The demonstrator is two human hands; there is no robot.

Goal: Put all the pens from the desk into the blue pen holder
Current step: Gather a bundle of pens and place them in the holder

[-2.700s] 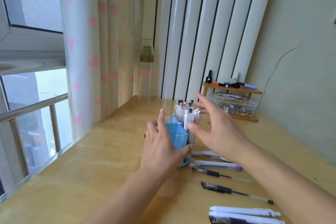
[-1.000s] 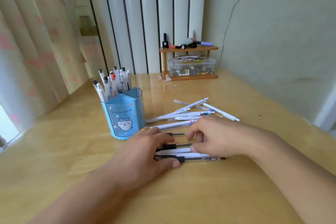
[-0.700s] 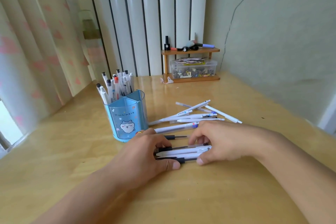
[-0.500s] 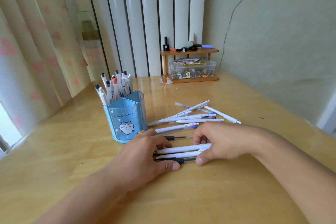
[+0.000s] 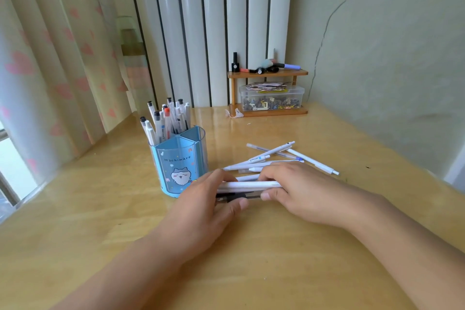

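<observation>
The blue pen holder (image 5: pixel 180 167) stands on the wooden desk (image 5: pixel 251 246), with several pens upright in its back compartment. Right in front of it, my left hand (image 5: pixel 201 211) and my right hand (image 5: pixel 302 191) grip the two ends of a small bundle of pens (image 5: pixel 247 187), white ones above and black ones below, held between thumbs and curled fingers just over the desk. A loose pile of white pens (image 5: pixel 274 157) lies on the desk behind my right hand.
A small wooden shelf (image 5: pixel 268 74) with a clear plastic box (image 5: pixel 271 98) under it stands at the back against the radiator. A heart-print curtain (image 5: pixel 50 58) and window run along the left. A wall closes the right side.
The view swung from the holder to the pens. Both hands gathered the nearest pens together, and the bundle now sits tighter between my hands and slightly raised.
</observation>
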